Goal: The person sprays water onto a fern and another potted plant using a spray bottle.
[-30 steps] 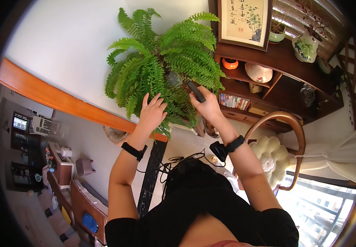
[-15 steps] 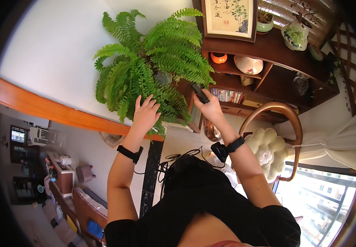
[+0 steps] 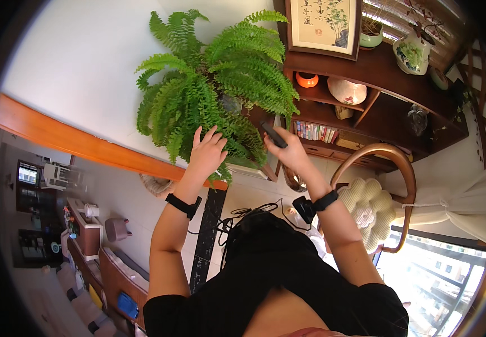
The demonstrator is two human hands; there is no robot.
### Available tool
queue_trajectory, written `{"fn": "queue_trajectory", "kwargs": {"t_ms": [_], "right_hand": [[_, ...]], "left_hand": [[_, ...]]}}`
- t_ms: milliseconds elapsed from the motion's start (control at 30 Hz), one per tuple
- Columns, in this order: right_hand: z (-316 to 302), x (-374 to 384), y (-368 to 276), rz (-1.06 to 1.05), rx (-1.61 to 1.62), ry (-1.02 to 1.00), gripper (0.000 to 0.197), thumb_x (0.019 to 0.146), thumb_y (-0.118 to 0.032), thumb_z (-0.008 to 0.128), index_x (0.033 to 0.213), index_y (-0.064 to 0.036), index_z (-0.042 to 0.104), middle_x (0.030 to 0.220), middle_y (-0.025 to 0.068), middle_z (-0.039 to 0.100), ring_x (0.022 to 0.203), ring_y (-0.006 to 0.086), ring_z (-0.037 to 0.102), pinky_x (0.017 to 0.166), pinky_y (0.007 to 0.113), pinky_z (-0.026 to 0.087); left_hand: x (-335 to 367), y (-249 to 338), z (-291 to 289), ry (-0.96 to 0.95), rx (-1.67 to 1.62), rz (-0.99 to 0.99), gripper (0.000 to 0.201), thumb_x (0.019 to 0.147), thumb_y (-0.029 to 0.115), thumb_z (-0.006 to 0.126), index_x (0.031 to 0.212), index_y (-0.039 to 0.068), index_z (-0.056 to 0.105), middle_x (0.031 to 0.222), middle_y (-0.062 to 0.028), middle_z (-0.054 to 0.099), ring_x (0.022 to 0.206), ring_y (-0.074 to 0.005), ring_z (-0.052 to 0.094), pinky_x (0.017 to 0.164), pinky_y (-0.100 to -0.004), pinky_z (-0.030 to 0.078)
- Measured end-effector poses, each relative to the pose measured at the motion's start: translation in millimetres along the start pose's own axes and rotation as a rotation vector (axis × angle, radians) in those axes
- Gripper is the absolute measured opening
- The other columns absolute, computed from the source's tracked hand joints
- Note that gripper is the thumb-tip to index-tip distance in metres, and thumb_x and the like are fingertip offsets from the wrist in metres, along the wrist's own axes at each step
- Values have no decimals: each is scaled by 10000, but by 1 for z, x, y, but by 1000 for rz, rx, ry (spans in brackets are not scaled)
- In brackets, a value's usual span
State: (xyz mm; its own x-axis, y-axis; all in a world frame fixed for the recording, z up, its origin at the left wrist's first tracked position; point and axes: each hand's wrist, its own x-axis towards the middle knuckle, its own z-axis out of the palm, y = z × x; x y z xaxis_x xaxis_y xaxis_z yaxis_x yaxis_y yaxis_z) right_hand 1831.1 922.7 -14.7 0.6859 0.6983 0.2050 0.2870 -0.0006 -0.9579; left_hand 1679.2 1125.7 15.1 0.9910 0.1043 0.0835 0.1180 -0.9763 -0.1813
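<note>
A large green fern (image 3: 189, 106) with long, arching fronds spreads out in front of me. My left hand (image 3: 207, 154) lies over its lower fronds, fingers apart and palm down, with no object visible in it. To the right of the leaves, my right hand (image 3: 292, 153) is closed around a slim black handheld object (image 3: 275, 135). The far end of that object points up and left toward the plant's right side, and its exact kind is not clear. Both wrists wear black straps. Fronds hide most of the fern's pot.
A dark wooden shelf unit (image 3: 321, 67) with books, bowls and a framed picture (image 3: 324, 25) stands at the far right. Closer are a curved wooden chair (image 3: 405, 168) and a cream flower-shaped cushion (image 3: 366, 213). Black cables (image 3: 254, 210) hang near my body; an orange wooden ledge (image 3: 85, 137) runs left.
The whole view has shifted slightly, so the fern and shelf sit further right. My right hand and the black object have moved a little down and left relative to the plant.
</note>
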Motion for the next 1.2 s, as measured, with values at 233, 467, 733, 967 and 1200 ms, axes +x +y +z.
{"fn": "queue_trajectory", "kwargs": {"t_ms": [233,467,733,967,1200], "right_hand": [[14,-13,-11,108,-99,-134,255,765,-170,626,968,-22,585,839,178,617,742,340,604,655,370,467],[21,-6,-21,-82,-144,-210,234,765,-165,636,935,-16,576,843,179,614,761,355,600,658,383,472],[8,23,-17,5,18,187,229,796,-196,641,914,-8,584,737,168,613,640,265,615,602,328,479],[-6,41,-4,0,38,158,230,813,-216,637,921,-18,594,715,103,609,614,151,564,570,271,449],[-46,63,-3,138,-52,191,190,805,-162,628,917,-11,606,659,62,558,597,95,482,568,253,422]], "left_hand": [[-14,-10,-7,80,44,-11,299,798,229,637,1068,100,627,1180,-58,562,1255,-227,378,1082,-507,143],[-22,-15,-15,103,0,-39,235,784,204,647,992,96,642,1201,-41,543,1234,-229,398,1070,-504,164],[-29,-11,-21,79,-80,-42,230,803,208,633,1011,110,630,1238,-30,520,1243,-226,389,1064,-505,157],[-18,1,-38,64,-212,22,271,828,224,609,1080,127,604,1296,-26,482,1261,-217,374,1056,-488,166],[59,-16,-82,152,-247,81,478,865,329,539,1275,99,450,1427,-93,315,1313,-279,279,1039,-460,197]]}}
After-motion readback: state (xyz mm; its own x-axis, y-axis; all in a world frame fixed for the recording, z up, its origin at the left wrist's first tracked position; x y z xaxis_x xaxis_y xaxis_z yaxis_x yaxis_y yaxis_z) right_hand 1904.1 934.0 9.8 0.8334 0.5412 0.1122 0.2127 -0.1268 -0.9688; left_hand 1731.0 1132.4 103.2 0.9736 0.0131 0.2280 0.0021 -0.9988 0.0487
